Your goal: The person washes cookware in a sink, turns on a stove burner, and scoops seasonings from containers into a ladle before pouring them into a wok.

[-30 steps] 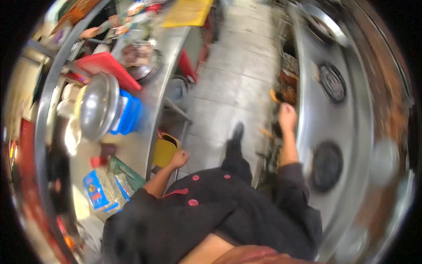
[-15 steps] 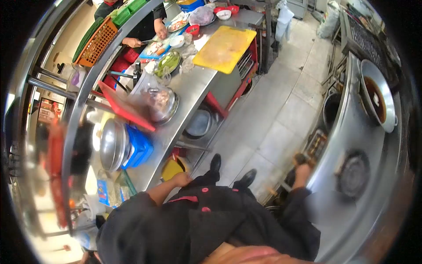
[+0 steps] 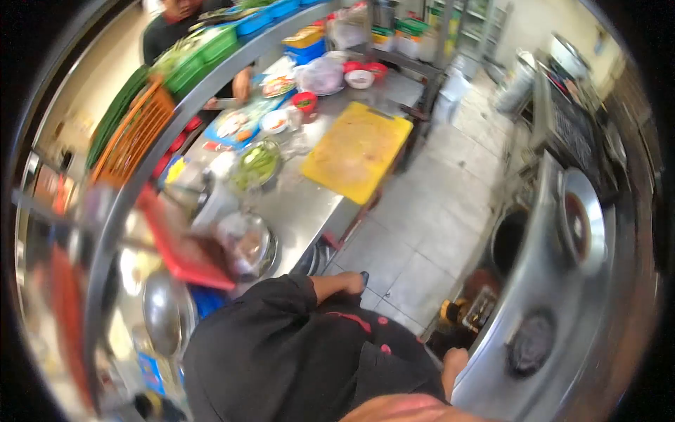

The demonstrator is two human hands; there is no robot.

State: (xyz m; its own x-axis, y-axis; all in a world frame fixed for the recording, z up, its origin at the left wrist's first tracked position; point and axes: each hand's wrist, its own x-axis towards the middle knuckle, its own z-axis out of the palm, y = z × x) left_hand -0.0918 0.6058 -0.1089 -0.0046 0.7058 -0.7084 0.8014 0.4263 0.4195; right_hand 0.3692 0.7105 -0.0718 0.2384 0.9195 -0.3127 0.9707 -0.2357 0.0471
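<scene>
My left hand (image 3: pixel 349 283) hangs in front of my dark jacket, above the floor near the steel table. Its fingers are blurred and partly turned away, with nothing seen in them. My right hand (image 3: pixel 455 362) is low beside the front edge of the steel stove counter (image 3: pixel 485 383); its fingers are mostly hidden. Ahead of that hand, below the counter edge, is a container with a yellow-orange top (image 3: pixel 451 311), apart from the hand. A clear rectangular container (image 3: pixel 480 307) stands beside it.
On the steel table (image 3: pixel 299 211) lie a yellow cutting board (image 3: pixel 358 151), a bowl of green vegetables (image 3: pixel 259 165) and a bag-covered bowl (image 3: pixel 246 245). A wok (image 3: pixel 593 218) and burner (image 3: pixel 531 342) are on the counter at right. Another person's hand (image 3: pixel 241 86) is behind the table.
The view has swung and shifted forward. My left hand has swung forward, away from the table's lower shelf. My right hand has drawn back from the containers under the counter edge.
</scene>
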